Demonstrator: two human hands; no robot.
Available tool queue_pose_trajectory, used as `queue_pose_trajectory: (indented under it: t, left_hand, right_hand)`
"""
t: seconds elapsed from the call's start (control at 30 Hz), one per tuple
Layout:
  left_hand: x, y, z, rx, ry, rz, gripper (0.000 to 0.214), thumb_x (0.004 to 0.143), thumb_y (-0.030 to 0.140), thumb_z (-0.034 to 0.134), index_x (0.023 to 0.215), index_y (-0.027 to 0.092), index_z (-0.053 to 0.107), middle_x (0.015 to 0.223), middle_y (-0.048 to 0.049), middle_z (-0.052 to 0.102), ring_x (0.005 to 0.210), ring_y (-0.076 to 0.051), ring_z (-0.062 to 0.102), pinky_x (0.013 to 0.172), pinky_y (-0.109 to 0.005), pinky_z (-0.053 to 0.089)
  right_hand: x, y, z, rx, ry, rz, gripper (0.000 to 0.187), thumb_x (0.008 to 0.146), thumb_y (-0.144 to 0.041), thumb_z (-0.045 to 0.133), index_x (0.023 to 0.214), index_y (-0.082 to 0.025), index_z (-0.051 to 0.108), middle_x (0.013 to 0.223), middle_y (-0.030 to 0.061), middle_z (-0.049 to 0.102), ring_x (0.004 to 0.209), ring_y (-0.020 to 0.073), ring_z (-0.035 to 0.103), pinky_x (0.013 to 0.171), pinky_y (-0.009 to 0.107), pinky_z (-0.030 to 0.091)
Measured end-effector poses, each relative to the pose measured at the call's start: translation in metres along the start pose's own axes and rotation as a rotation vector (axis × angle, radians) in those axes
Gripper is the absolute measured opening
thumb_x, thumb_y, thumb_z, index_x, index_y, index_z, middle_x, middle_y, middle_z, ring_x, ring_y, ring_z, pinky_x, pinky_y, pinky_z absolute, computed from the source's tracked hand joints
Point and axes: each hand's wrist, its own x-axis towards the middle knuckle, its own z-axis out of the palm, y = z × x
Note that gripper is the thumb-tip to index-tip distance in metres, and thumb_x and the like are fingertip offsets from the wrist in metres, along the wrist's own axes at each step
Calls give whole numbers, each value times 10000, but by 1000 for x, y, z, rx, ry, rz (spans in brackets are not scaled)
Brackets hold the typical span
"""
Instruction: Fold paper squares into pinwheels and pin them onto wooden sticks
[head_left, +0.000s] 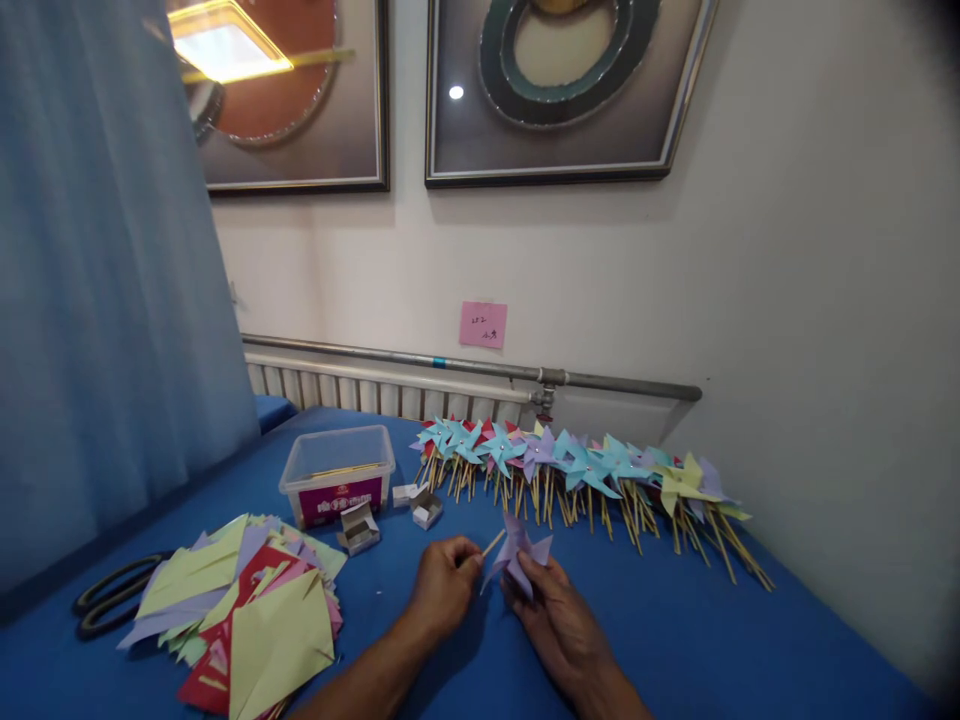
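A lilac paper pinwheel (519, 552) sits between both hands, low in the middle of the blue table (675, 620). My right hand (559, 610) pinches its lower blades. My left hand (445, 583) is closed in a pinch on a thin wooden stick (493, 543) that points up and right into the pinwheel's back. A long row of finished pinwheels on sticks (592, 470), turquoise, lilac, yellow and red, lies just beyond the hands along the wall.
A fanned stack of cut coloured paper (247, 610) lies at the lower left, with black scissors (112, 595) beside it. A clear plastic tub (337, 480) holding sticks stands behind, with small open cardboard boxes (360, 530) next to it. A radiator pipe (465, 365) runs along the wall.
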Motion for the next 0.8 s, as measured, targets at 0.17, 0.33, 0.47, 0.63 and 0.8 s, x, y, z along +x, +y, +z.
queue_pose_trajectory:
  t: [0.17,0.33,0.47,0.63,0.8]
  left_hand:
    - [-4,6,-3,100,127,133,141,750,161,657,646,191,566,587,43,530,602,-130,471,595,-244,324]
    - [-6,12,-5,104,143,116,160,759,129,648,640,194,564,591,39,530,608,-141,473,606,-258,303]
    - [-11,15,-3,137,165,156,169,747,114,656,625,194,571,630,22,561,635,-148,491,629,-265,314]
    - [-22,20,1,179,176,254,159,785,132,625,640,195,613,704,-11,617,723,-179,555,696,-284,347]
    - [-28,19,10,91,120,215,178,793,122,615,633,195,647,662,-16,636,676,-175,540,663,-281,348]
  right_hand:
    - [0,0,-1,26,-15,31,429,548,-287,1038,873,-237,762,871,-23,781,829,168,710,755,302,636]
    - [-1,-1,1,62,-11,58,433,551,-258,1036,882,-247,757,880,-23,779,834,178,712,772,328,647]
    - [-4,-1,7,85,-31,72,449,526,-242,1044,869,-262,755,912,-28,780,850,189,714,786,348,644]
    - [-7,-4,9,29,-80,70,463,512,-336,1055,875,-264,775,880,-30,776,841,182,699,804,340,629]
    - [-5,-6,6,-43,-112,24,439,575,-385,1026,922,-277,779,906,-31,778,884,201,702,819,354,615]
